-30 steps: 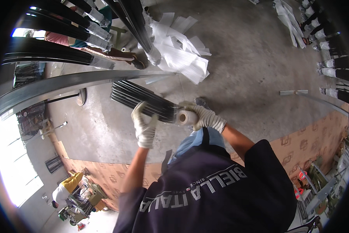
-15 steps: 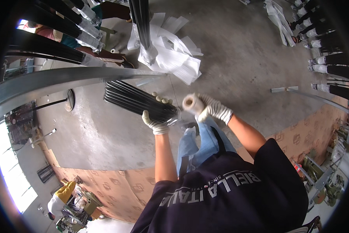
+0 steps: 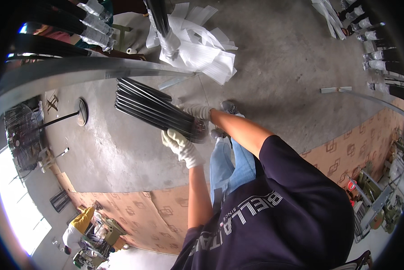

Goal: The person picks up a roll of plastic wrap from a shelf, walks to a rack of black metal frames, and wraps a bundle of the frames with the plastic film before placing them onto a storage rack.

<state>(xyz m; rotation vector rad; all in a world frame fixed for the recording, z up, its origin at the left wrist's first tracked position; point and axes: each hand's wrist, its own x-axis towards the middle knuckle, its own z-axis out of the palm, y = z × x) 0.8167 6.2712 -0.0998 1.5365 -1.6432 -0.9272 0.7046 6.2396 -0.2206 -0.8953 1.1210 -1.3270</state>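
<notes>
Head view, looking down at concrete floor [image 3: 274, 67]. Both hands gloved in white knit, both on a bundle of black rods [image 3: 154, 108], thin long profiles packed side by side, held above the floor at about waist level, running from the hands up and left toward a long grey metal beam [image 3: 89, 72]. Left hand [image 3: 180, 145] sits on the bundle's near end from the underside, fingers curled round the lower edge, so it grips the bundle. Right hand [image 3: 197, 111] lies on the upper side of the same end, fingers wrapped over the rods; clasped on it too, though the fingertips are hidden behind the rods. Far end of the bundle lies just below the beam; touching or not, cannot tell. Beam curves across the upper left of the frame. Behind it, more black rods with clear plastic wrap on the ends [image 3: 96, 18], leaning in from the top left. Heap of white foam sheets [image 3: 202, 49] on the floor past the bundle, near the top middle. Round-base fan stand [image 3: 81, 111] on the floor left of the bundle, well apart from it. Another row of wrapped black profiles [image 3: 381, 49] along the top right edge. Small flat metal strip [image 3: 337, 90] lies on the floor at right. Patterned brown cardboard sheets [image 3: 134, 211] cover the floor's near edge. Another person in a yellow top [image 3: 78, 225] is at bottom left, far off.
</notes>
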